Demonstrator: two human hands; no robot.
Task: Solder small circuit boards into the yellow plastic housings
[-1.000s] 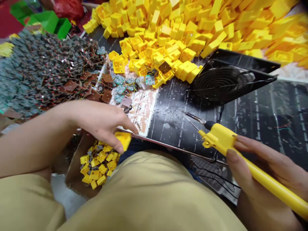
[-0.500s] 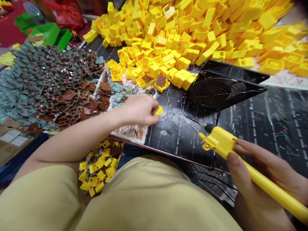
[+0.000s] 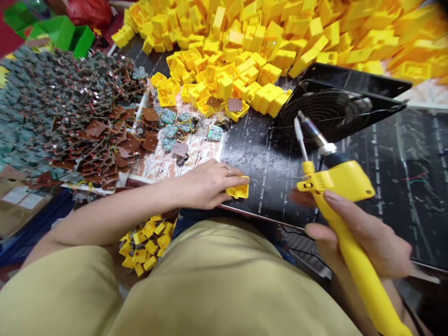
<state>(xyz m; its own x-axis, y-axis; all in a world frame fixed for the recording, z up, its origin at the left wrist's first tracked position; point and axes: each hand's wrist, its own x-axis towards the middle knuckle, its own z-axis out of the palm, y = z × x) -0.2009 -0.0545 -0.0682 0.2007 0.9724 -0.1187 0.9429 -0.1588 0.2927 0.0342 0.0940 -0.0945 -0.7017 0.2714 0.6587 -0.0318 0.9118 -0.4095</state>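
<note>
My left hand [image 3: 213, 184] wears a ring and lies near the bench's front edge, its fingers closed on a small yellow plastic case [image 3: 241, 188]. The case rests on the black bench top with its hollow side up, partly hidden by the fingers. In my right hand [image 3: 364, 238] is a yellow soldering iron [image 3: 345, 182] with a metal tip and a thin feed tube beside it. The iron points up and away from me, in front of a black fan [image 3: 329, 112]. Circuit boards with wires [image 3: 180, 126] lie on patterned paper beyond my left hand.
A large heap of yellow cases [image 3: 245, 42] covers the back of the bench. Circuit boards [image 3: 77, 112] are piled at the left, with green bins [image 3: 58, 32] behind. Below the bench edge sit more yellow cases [image 3: 150, 242]. Black cables hang beneath the bench.
My left hand has come down and nearer to me, setting the yellow case on the bench edge. The soldering iron has swung from pointing left to pointing more upward and away.
</note>
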